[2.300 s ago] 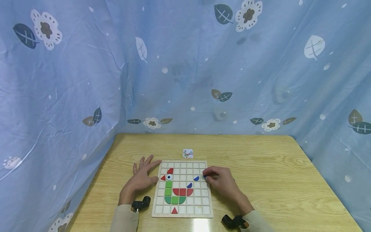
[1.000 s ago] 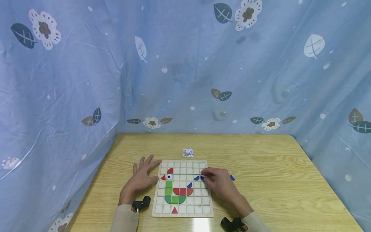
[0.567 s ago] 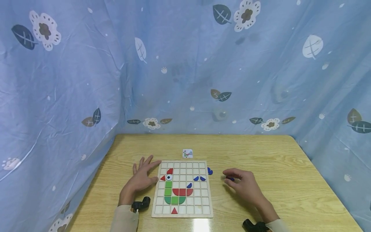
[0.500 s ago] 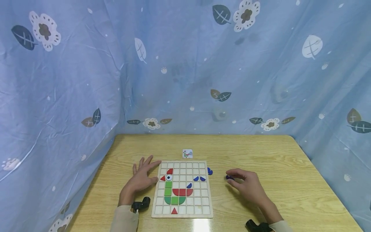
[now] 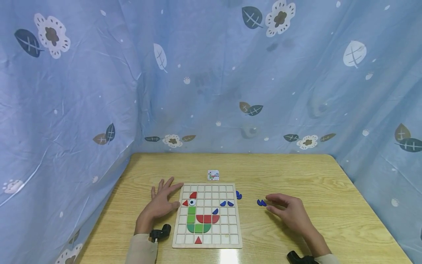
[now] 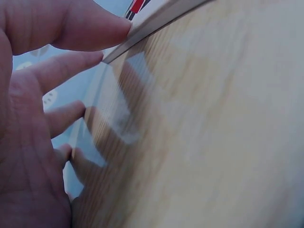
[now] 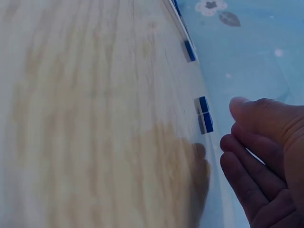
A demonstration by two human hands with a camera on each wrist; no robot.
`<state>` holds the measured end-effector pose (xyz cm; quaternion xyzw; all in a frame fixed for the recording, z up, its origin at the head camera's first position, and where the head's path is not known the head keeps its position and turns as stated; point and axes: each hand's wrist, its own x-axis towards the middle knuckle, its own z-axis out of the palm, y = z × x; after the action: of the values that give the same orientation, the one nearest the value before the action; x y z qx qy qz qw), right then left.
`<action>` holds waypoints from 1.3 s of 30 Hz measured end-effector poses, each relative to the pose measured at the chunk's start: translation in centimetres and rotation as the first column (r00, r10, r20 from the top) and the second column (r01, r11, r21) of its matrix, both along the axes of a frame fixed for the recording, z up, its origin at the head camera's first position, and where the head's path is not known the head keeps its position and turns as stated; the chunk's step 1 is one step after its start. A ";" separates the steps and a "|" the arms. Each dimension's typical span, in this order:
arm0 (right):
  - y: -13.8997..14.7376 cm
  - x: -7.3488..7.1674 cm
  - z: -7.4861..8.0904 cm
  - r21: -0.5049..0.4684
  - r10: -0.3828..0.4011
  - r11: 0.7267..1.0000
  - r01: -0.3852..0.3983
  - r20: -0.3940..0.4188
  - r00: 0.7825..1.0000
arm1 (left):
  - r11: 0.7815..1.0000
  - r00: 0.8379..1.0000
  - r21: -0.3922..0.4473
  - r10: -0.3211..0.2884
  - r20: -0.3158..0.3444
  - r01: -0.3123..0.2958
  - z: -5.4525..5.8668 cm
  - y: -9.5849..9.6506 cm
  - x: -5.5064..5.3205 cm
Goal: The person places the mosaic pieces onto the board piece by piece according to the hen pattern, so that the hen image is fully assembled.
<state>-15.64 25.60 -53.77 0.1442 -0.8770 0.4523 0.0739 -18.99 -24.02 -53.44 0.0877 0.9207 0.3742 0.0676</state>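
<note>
A wooden grid board (image 5: 207, 246) lies on the table, bearing red, green and blue flat pieces in a bird-like figure with a round eye piece (image 5: 192, 202). My left hand (image 5: 160, 202) rests at the board's left edge, fingers spread, thumb and index fingertip touching the rim. Beside my right hand (image 5: 290, 212), two blue pieces (image 5: 261, 202) lie side by side on the table; its fingers are apart and hold nothing. In the right wrist view the same blue pieces (image 7: 205, 115) are just off the thumb tip. More blue pieces (image 5: 239, 195) lie against the board's right edge.
A small picture card (image 5: 213, 175) with a coloured grid pattern lies behind the board. The wooden table (image 5: 296, 176) runs back to a patterned blue curtain (image 5: 211, 91), which hangs behind and along both sides.
My right hand set a blue piece in the board's right column, then moved right to the loose blue pieces and has just drawn away from them. My left hand stayed put.
</note>
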 end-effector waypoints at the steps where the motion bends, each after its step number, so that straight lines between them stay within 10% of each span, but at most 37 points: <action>1: -0.1 -0.1 -0.1 0.000 0.007 1.000 -0.007 -0.003 1.000 | 1.000 1.000 0.000 -0.001 0.000 0.001 0.0 0.0 0.0; 24: -2.1 -1.8 -0.6 0.145 0.046 0.989 -0.032 -0.098 0.994 | 1.000 1.000 0.000 0.002 -0.005 -0.002 -0.1 0.0 -0.1; 39: -6.2 0.3 1.0 0.056 -0.016 0.998 0.023 -0.118 0.993 | 1.000 1.000 -0.015 -0.002 -0.010 0.002 -0.2 0.1 -0.2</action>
<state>-15.38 19.40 -52.72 0.1641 -0.8851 0.4171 0.1255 -19.20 -23.97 -53.68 0.0901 0.9237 0.3668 0.0642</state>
